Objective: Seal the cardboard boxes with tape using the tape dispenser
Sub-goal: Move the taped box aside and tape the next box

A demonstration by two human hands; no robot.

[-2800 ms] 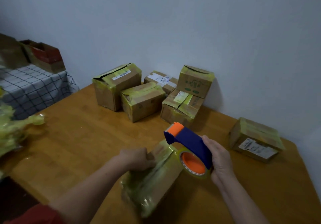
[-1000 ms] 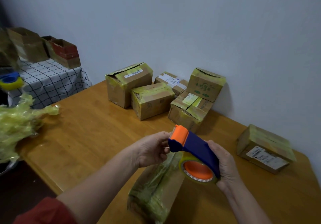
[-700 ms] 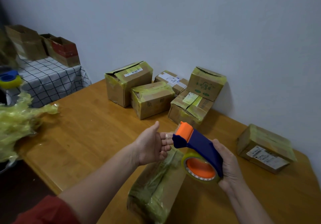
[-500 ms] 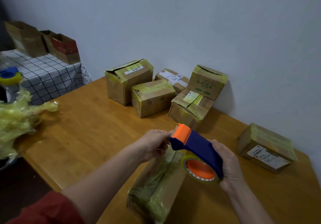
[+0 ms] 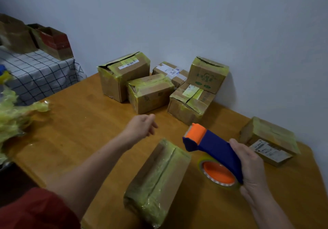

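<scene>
The near cardboard box (image 5: 159,173) looks fully taped. The right hand (image 5: 248,164) grips the tape dispenser (image 5: 213,147); the left hand (image 5: 142,125) hangs loosely curled, empty. The tall box (image 5: 124,81) behind gapes, probably next.

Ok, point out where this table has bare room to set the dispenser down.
The widest bare wood on the table lies between the crumpled tape, the box cluster and the near box. A smaller patch lies at the near right corner, right of the held tape dispenser and in front of the labelled box. It is crowded along the wall, at the cluster.
</scene>
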